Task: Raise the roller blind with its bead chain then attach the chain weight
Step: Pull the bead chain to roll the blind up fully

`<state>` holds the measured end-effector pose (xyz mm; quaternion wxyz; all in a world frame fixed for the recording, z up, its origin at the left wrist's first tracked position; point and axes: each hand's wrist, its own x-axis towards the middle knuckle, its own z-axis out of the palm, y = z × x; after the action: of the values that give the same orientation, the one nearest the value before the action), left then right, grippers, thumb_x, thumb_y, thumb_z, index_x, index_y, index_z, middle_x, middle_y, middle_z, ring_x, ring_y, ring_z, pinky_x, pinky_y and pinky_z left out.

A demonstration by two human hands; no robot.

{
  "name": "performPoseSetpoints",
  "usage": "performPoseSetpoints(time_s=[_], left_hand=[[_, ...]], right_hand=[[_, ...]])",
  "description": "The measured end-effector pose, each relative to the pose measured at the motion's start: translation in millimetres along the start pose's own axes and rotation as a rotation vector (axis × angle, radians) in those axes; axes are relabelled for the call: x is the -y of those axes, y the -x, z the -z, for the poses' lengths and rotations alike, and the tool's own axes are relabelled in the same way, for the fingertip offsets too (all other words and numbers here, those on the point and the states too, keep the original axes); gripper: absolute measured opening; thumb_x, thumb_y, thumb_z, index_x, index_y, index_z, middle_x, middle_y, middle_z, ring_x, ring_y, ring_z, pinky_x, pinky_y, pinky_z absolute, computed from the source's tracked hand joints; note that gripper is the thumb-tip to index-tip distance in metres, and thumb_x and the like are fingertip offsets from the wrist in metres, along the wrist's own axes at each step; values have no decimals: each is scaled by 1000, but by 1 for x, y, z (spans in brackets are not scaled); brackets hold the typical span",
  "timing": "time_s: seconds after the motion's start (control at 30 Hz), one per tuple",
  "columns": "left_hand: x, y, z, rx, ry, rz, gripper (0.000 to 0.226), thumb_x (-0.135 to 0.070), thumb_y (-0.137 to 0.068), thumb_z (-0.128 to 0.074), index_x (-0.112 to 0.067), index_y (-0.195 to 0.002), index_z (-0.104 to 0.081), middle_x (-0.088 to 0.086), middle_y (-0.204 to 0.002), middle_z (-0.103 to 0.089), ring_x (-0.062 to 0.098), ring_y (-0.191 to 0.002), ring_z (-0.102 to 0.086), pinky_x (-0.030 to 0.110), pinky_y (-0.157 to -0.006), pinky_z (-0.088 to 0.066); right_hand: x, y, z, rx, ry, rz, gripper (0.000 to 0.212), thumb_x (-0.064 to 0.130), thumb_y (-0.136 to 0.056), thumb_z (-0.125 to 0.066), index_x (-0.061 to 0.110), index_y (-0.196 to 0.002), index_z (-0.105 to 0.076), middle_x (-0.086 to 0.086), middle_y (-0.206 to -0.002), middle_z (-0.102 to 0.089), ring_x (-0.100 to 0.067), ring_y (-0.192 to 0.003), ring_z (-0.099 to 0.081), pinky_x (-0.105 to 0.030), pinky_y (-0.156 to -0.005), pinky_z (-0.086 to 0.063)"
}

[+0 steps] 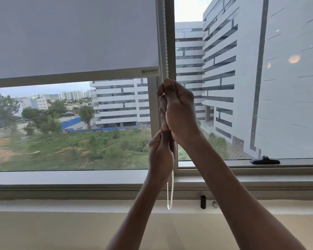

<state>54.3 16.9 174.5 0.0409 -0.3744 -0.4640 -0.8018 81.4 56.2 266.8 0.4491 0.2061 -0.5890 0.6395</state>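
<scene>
A grey roller blind (72, 37) covers the upper part of the left window pane; its bottom bar (74, 76) hangs about a third of the way down. A white bead chain (163, 42) runs down beside the window's middle post. My right hand (177, 109) is closed on the chain just below the bar's level. Directly under it, my left hand (161, 152) grips the same chain. The chain's lower loop (170, 193) dangles free below my left hand. A small black piece (203, 202) and a small metal piece (214, 204) stand on the sill; whether either is the weight I cannot tell.
A pale window sill (79, 204) runs across below the frame. A black window handle (265, 160) sits on the right pane's lower rail. The vertical middle post (170, 33) stands just right of the chain. Buildings and greenery lie outside.
</scene>
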Motion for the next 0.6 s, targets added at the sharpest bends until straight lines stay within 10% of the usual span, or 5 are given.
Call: performPoseSetpoints(time_s=[0.27, 0.6], left_hand=[[-60, -49, 13, 262, 308, 236, 89, -71, -92, -9, -4, -115, -62, 12, -98, -74, 21, -96, -69, 31, -89, -52], [-88, -62, -7, 299, 385, 258, 73, -71, -94, -20, -12, -88, -62, -8, -56, -32, 6, -45, -15, 22, -42, -12]], right_hand=[[-34, 32, 10, -54, 293, 104, 34, 8, -102, -43, -3, -71, -50, -2, -61, -44, -12, -52, -38, -25, -48, -32], [-46, 59, 16, -5, 166, 17, 37, 5, -103, -39, 12, -67, -44, 5, -57, -35, -2, -50, -28, -14, -47, -27]])
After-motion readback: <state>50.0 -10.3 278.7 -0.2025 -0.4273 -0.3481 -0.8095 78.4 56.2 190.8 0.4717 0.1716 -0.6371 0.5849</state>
